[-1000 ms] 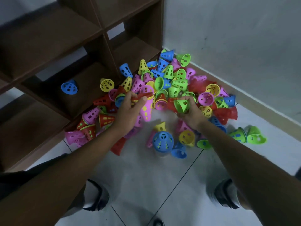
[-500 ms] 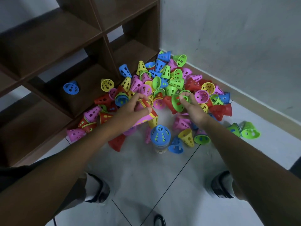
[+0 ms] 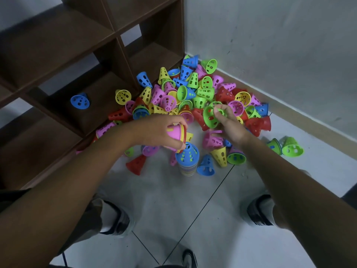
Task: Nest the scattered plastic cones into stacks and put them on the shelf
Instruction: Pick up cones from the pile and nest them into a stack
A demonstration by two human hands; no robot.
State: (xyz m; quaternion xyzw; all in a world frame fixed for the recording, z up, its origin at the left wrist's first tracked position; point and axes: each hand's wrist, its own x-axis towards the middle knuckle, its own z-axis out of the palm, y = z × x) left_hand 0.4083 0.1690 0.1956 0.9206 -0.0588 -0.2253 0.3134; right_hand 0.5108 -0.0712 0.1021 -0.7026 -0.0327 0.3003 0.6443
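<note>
While your left hand has swung its small nested stack, pink outermost, down from the pile to just above the blue-topped stack standing on the floor, your right hand has lifted a green cone clear of the heap; fingers curl round each load. That suggests the held stack is about to be dropped over the standing one, with the green cone to follow. Most of the work remains: the loose cones lie heaped in the corner against the wall and the shelf's foot. As for the shelf, its compartments hold only one blue cone and a yellow cone at the bottom edge.
</note>
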